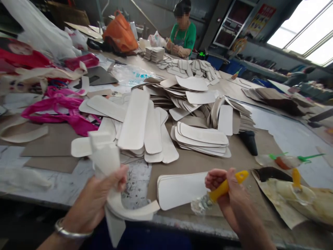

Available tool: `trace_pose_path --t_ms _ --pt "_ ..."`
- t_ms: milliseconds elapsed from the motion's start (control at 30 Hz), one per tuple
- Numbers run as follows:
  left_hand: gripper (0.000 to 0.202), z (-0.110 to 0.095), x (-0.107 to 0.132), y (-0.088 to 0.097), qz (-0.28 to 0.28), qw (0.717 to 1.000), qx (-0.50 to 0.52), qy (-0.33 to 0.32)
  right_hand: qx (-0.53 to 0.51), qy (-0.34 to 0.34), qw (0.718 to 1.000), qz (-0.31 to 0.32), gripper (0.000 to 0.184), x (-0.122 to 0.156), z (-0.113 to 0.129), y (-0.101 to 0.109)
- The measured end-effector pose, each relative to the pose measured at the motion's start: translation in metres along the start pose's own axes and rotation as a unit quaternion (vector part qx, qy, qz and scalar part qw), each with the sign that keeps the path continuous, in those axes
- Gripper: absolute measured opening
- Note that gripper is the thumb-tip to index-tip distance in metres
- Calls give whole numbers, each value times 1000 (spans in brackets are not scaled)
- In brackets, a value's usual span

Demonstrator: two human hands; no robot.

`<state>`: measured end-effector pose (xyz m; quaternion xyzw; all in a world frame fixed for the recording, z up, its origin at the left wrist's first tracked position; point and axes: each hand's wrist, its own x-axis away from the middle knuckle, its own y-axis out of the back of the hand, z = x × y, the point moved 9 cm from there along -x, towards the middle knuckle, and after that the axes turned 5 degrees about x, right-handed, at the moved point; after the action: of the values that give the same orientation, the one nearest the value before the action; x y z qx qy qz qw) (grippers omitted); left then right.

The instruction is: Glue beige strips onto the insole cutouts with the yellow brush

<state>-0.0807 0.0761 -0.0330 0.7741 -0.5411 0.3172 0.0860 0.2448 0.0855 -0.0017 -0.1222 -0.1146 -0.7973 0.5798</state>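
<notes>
Your left grip [97, 191] was closed around a loose bundle of white strips [105, 156], some standing above the fist, one end curving right towards the near panels, another hanging past the front edge of the surface [136, 177]. Your right grip [232, 196] was curled round a yellow-handled brush [219, 192], its head, caked with whitish lumps, pointing down and left, right beside a short stack of white panels [179, 191] in front of you.

The likeliest trouble lay at that brush: a small dip or swing left could have smeared the panels' clean faces. The strips fanned unevenly, so a loosened hold could have let one slip off the edge. Beyond, the long white pieces [134, 119] overlapped at odd angles, and a knock from your left arm might have set them sliding. To the right, a second yellow handle [296, 177] stood in a soiled bowl [307, 196], which a wide elbow could have tipped.

No brand could be read. A red poster [266, 10] on the wall carried pale characters, too blurred to make out; a clear plastic bag [127, 73] bore illegible blue print; a small green display [202, 54] glowed, its figures unclear.
</notes>
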Motion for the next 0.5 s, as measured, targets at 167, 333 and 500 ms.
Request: trace_pose_path --t_ms 167,333,500 --pt "49 76 7 -36 81 979 -151 111 80 36 996 36 60 8 -12 -20" --pt "33 87 4 -58 127 963 -218 99 91 29 995 37 55 17 -26 -37" --pt "28 95 -2 -61 112 958 -240 113 188 43 981 -2 54 18 -30 -37"
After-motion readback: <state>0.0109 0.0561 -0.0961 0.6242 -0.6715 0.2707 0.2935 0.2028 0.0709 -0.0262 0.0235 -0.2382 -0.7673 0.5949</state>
